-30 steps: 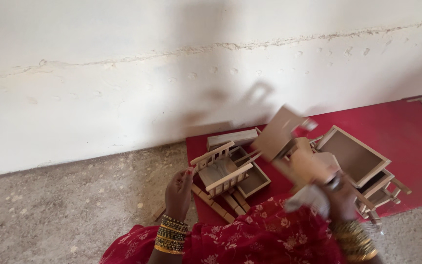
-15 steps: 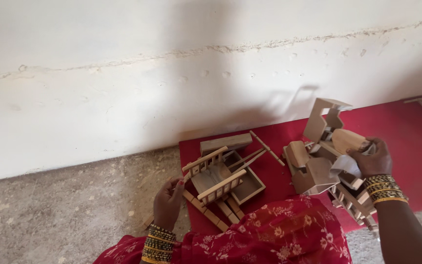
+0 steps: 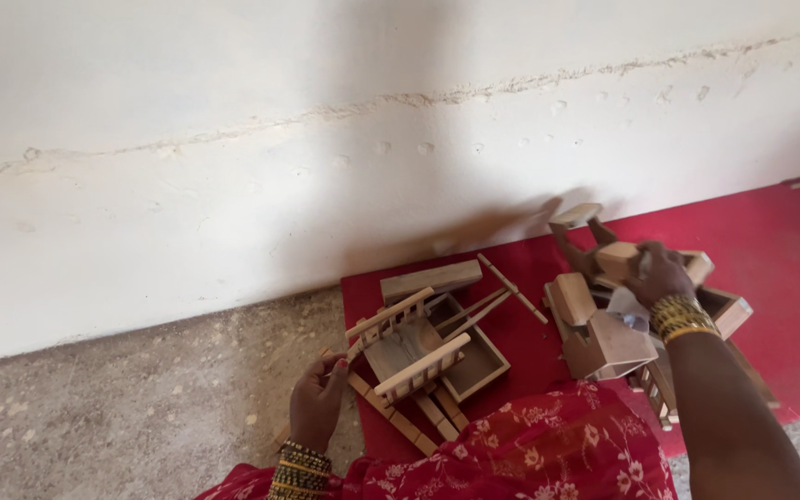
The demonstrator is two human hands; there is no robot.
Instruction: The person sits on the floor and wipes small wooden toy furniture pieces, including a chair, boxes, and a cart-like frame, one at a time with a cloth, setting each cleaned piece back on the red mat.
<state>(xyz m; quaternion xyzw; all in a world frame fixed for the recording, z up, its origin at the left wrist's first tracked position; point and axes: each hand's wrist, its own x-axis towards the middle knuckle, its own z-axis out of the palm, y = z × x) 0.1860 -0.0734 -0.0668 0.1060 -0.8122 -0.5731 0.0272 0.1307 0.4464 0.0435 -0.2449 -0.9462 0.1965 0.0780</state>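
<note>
Seen from the head camera, pale wooden furniture pieces lie on a red mat [image 3: 761, 250] by the white wall: a small slatted frame [image 3: 409, 347] at the mat's left edge and a jumbled pile of wooden parts [image 3: 604, 333] to the right. The left hand [image 3: 317, 403] rests low, fingers [image 3: 333, 368] pinching the end of a wooden slat [image 3: 391, 421] beside the frame, while the right hand [image 3: 659, 275] reaches out palm down, fingers curled over a wooden block [image 3: 615, 259] atop the pile

Rough grey concrete floor [image 3: 122, 417] runs along the white wall. Red cloth mat [image 3: 770, 268] lies flat on it, against the wall base. On the mat: a pile of pale wooden frame pieces and slats [image 3: 423, 356] left, a second heap of wooden blocks and frames [image 3: 604, 338] right, thin wooden stick [image 3: 511, 287] between.
</note>
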